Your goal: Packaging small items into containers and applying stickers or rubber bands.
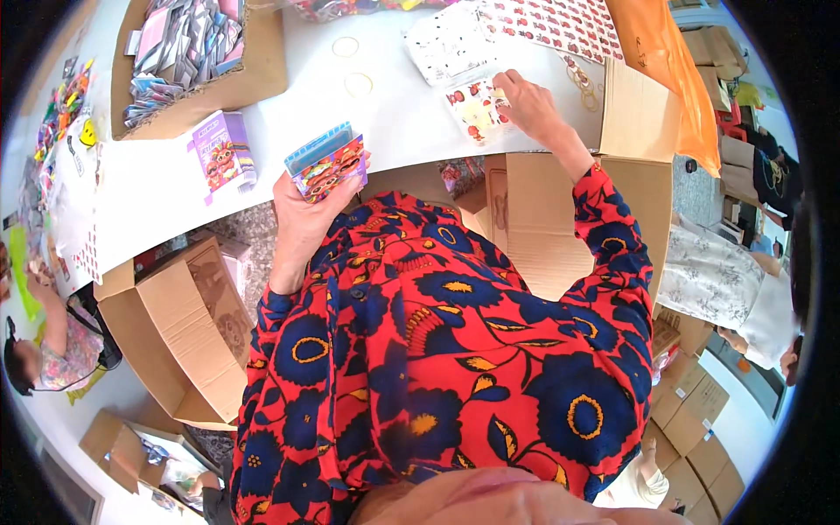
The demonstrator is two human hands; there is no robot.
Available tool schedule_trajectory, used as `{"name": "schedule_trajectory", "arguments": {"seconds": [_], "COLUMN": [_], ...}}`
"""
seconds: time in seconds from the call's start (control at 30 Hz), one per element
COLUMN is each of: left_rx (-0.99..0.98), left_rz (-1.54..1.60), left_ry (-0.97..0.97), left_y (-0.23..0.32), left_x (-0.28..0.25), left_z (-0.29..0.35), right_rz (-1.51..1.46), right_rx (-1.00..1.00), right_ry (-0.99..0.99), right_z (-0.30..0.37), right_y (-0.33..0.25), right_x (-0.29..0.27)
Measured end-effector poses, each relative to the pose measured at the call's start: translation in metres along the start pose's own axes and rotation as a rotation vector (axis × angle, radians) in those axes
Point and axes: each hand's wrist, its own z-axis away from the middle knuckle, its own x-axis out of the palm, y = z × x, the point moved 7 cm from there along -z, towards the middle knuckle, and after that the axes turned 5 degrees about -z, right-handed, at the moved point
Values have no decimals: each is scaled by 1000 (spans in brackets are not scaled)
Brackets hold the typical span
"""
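Observation:
My left hand (306, 214) is wrapped round a small red-and-purple printed box (331, 171), tilted above the table's near edge. Light-blue material shows along the far side of this box. To its left, a purple printed box (223, 157) rests on the white table. Over at the right, my right hand (530, 107) has its fingers closed at the edge of a small sticker sheet (475, 109) with red figures; the fingertips are partly hidden. Just beyond lies a white sheet with small dark prints (446, 44), beside a larger sheet of red figures (560, 26).
A carton (254, 92) full of flat packets stands at the back left. Rubber bands (358, 85) lie mid-table, more at the right. An orange bag (661, 66) hangs at the right corner. Open cartons (188, 328) stand below the table edge. Other people are at both sides.

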Motion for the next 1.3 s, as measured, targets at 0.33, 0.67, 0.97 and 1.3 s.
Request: {"name": "schedule_trajectory", "arguments": {"seconds": [0.33,0.67,0.97,1.3], "left_rx": [-14,-23,-1,-35], "left_rz": [-33,-53,-88,-18], "left_ry": [17,7,-32,-39], "left_y": [-5,-5,-10,-17], "left_x": [-1,1,5,11], "left_z": [1,0,-2,-1], "right_rz": [-34,-146,-158,-316], "right_rx": [30,128,-25,86], "right_ry": [-88,-131,9,91], "right_z": [2,-1,4,11], "right_y": [0,10,14,9], "right_x": [2,-7,-15,-27]}}
